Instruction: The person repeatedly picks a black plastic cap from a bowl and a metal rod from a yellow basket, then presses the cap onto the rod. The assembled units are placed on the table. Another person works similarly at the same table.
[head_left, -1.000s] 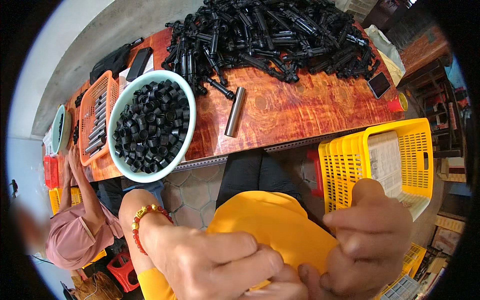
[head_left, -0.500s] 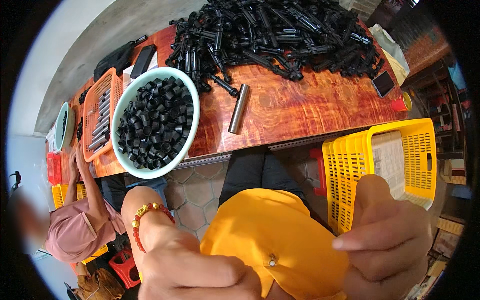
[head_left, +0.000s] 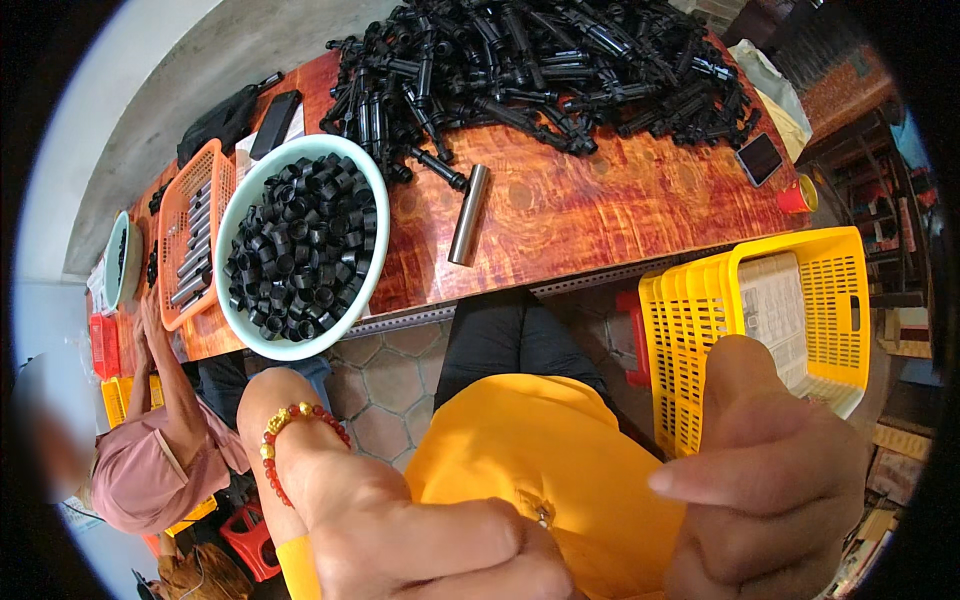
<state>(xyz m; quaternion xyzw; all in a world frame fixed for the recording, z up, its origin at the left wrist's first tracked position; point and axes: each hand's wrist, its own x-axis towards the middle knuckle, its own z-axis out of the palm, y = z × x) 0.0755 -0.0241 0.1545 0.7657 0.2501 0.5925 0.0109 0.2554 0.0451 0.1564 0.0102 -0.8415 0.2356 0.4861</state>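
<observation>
Two hands [head_left: 440, 545] [head_left: 770, 490], yellow basket [head_left: 736, 295], illegibly printed sheet [head_left: 775, 308]

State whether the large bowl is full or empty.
Full, or nearly: black rings heap across the bowl, covering its bottom.

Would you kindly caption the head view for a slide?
Left hand and right hand over a yellow shirt; on the table, a tube and a basin of black rings.
</observation>
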